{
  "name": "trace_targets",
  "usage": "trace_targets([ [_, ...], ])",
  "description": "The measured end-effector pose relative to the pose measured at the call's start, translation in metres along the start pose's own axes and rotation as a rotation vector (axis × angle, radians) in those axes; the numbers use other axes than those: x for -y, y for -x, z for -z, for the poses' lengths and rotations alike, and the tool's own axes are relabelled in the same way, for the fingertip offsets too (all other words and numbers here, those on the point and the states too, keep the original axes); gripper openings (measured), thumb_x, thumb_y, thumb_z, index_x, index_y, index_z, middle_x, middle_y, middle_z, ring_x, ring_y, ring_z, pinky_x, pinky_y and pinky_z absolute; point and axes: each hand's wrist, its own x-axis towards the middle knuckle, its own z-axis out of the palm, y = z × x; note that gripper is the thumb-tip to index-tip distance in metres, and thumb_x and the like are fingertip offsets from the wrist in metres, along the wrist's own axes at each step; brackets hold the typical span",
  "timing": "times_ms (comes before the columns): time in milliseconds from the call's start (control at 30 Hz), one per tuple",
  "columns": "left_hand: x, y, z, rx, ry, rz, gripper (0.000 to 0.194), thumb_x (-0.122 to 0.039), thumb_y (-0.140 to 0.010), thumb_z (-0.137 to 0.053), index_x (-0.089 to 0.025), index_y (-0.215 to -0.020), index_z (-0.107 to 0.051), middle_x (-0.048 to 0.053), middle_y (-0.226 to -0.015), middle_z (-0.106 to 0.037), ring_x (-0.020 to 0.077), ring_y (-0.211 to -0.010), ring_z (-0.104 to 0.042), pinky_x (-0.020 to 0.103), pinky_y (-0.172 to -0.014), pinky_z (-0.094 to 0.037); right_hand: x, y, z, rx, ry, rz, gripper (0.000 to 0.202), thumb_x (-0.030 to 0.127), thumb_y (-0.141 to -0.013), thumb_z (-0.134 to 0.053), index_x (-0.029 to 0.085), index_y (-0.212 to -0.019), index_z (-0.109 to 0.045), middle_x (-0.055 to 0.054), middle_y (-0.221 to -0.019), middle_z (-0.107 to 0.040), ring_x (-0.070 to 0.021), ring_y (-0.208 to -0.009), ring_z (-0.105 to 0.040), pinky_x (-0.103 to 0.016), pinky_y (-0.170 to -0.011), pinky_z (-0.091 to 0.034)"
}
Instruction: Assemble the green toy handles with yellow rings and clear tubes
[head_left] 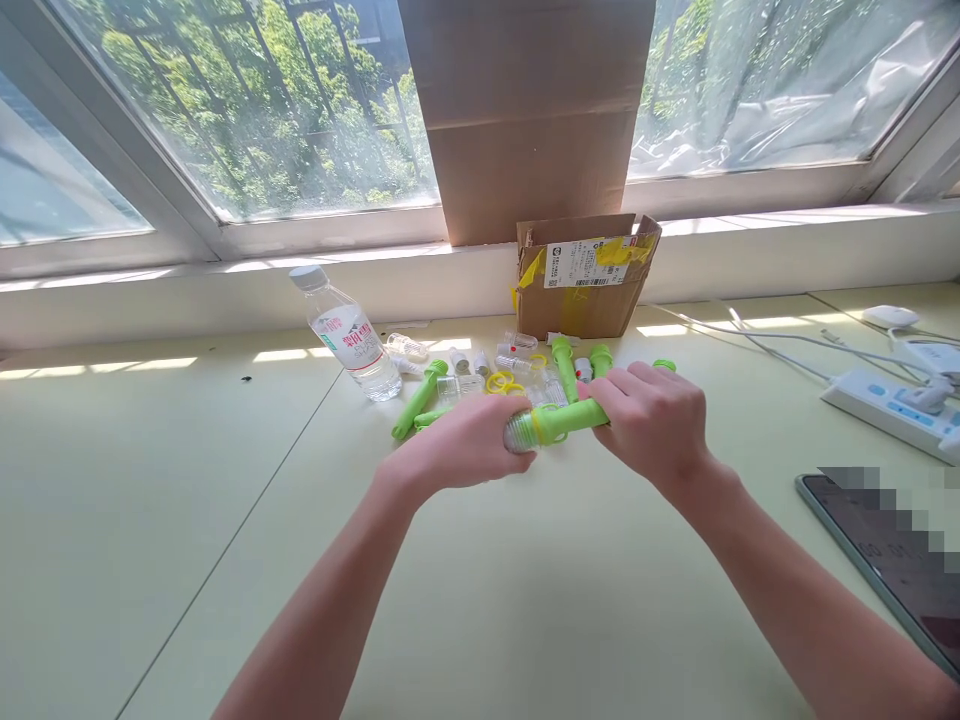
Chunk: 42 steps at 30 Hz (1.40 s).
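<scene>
My left hand point(480, 437) is closed around a transparent ribbed plastic cap point(517, 432), which sits at the wide end of a green plastic tube point(574, 417). A yellow ring point(537, 426) circles the joint between the two. Closed over the tube's other end is my right hand point(652, 415). Just beyond both hands lie more green tubes point(420, 400), loose yellow rings point(500, 382), transparent ribbed pieces point(407, 347) and small white-and-clear parts point(459, 361). My hands partly hide this pile.
A water bottle point(352, 340) stands at the left of the pile. Behind it all, a torn cardboard box point(577, 300) rests near the window wall. On the right are a white power strip point(892, 410) with cables and a phone point(877, 560), partly pixelated.
</scene>
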Motion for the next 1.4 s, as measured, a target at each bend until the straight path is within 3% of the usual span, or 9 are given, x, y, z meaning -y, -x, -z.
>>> trace_targets([
  [400, -0.003, -0.006, -0.01, -0.189, -0.589, -0.035, 0.012, -0.016, -0.071, -0.052, -0.021, -0.079, -0.044, -0.001, -0.058, -0.049, 0.0165, -0.05, -0.048, 0.027, -0.048, -0.021, 0.007, 0.001, 0.003, 0.511, -0.088, -0.197, 0.012, 0.012, -0.06, -0.054, 0.018, -0.05, -0.05, 0.001, -0.042, -0.045, -0.0098, -0.038, -0.029, -0.028, -0.05, -0.01],
  [567, -0.006, -0.003, -0.002, -0.209, -0.413, -0.051, 0.008, -0.022, -0.075, -0.053, -0.02, -0.074, -0.045, -0.002, -0.059, -0.05, 0.0147, -0.053, -0.05, 0.026, -0.05, -0.027, 0.004, -0.001, 0.005, 0.131, 0.032, -0.101, 0.023, 0.016, -0.075, -0.052, 0.017, -0.052, -0.049, 0.0, -0.046, -0.046, -0.0117, -0.046, -0.033, -0.027, -0.051, -0.012],
  [667, -0.004, 0.002, 0.007, -0.048, -0.096, -0.063, 0.025, -0.041, -0.074, -0.058, -0.02, -0.069, -0.045, -0.003, -0.061, -0.05, 0.0125, -0.054, -0.05, 0.024, -0.048, -0.031, 0.005, -0.004, 0.007, -0.141, 0.116, -0.006, 0.031, 0.018, -0.079, -0.053, 0.018, -0.049, -0.046, 0.001, -0.045, -0.044, -0.0126, -0.05, -0.032, -0.027, -0.052, -0.014],
  [733, -0.001, 0.004, 0.01, 0.081, 0.041, -0.032, 0.025, -0.042, -0.073, -0.057, -0.02, -0.068, -0.047, -0.003, -0.06, -0.05, 0.0116, -0.051, -0.05, 0.023, -0.046, -0.031, 0.007, -0.004, 0.008, -0.186, 0.13, 0.016, 0.034, 0.02, -0.08, -0.054, 0.018, -0.047, -0.044, 0.001, -0.044, -0.043, -0.0126, -0.05, -0.031, -0.027, -0.052, -0.015],
  [800, 0.002, 0.003, 0.009, 0.095, 0.046, -0.005, 0.018, -0.034, -0.073, -0.054, -0.02, -0.067, -0.046, -0.003, -0.058, -0.049, 0.011, -0.048, -0.048, 0.023, -0.044, -0.029, 0.009, -0.004, 0.007, -0.104, 0.107, 0.0, 0.031, 0.018, -0.079, -0.053, 0.018, -0.049, -0.046, 0.001, -0.045, -0.045, -0.0126, -0.05, -0.032, -0.027, -0.052, -0.015],
  [1033, 0.0, -0.014, -0.017, -0.219, -0.519, -0.009, 0.005, -0.017, -0.071, -0.052, -0.019, -0.072, -0.047, 0.001, -0.059, -0.051, 0.0173, -0.055, -0.053, 0.027, -0.051, -0.027, 0.005, 0.003, 0.002, 0.555, -0.098, -0.205, 0.016, 0.011, -0.062, -0.053, 0.018, -0.049, -0.048, 0.002, -0.042, -0.043, -0.0091, -0.037, -0.029, -0.028, -0.05, -0.014],
  [1133, -0.002, -0.019, -0.028, -0.266, -0.617, -0.038, 0.005, -0.018, -0.075, -0.052, -0.018, -0.079, -0.048, 0.003, -0.062, -0.054, 0.0194, -0.058, -0.056, 0.027, -0.052, -0.027, 0.0, 0.006, -0.002, 0.703, -0.201, -0.214, 0.019, 0.009, -0.06, -0.053, 0.018, -0.047, -0.044, 0.003, -0.04, -0.04, -0.0073, -0.034, -0.027, -0.028, -0.05, -0.016],
  [1233, -0.002, -0.018, -0.027, -0.25, -0.52, -0.029, 0.008, -0.022, -0.075, -0.053, -0.019, -0.075, -0.045, 0.001, -0.059, -0.052, 0.018, -0.055, -0.054, 0.027, -0.049, -0.026, -0.002, 0.005, -0.003, 0.622, -0.161, -0.21, 0.016, 0.009, -0.063, -0.053, 0.017, -0.05, -0.047, 0.002, -0.044, -0.045, -0.0086, -0.038, -0.031, -0.027, -0.05, -0.015],
  [1400, 0.001, -0.01, -0.007, 0.013, 0.028, 0.002, 0.033, -0.051, -0.073, -0.056, -0.02, -0.069, -0.043, -0.002, -0.06, -0.051, 0.0142, -0.053, -0.054, 0.024, -0.045, -0.032, 0.001, -0.002, 0.002, 0.125, 0.016, -0.065, 0.023, 0.011, -0.075, -0.05, 0.017, -0.053, -0.048, -0.001, -0.05, -0.05, -0.0129, -0.051, -0.037, -0.028, -0.052, -0.013],
])
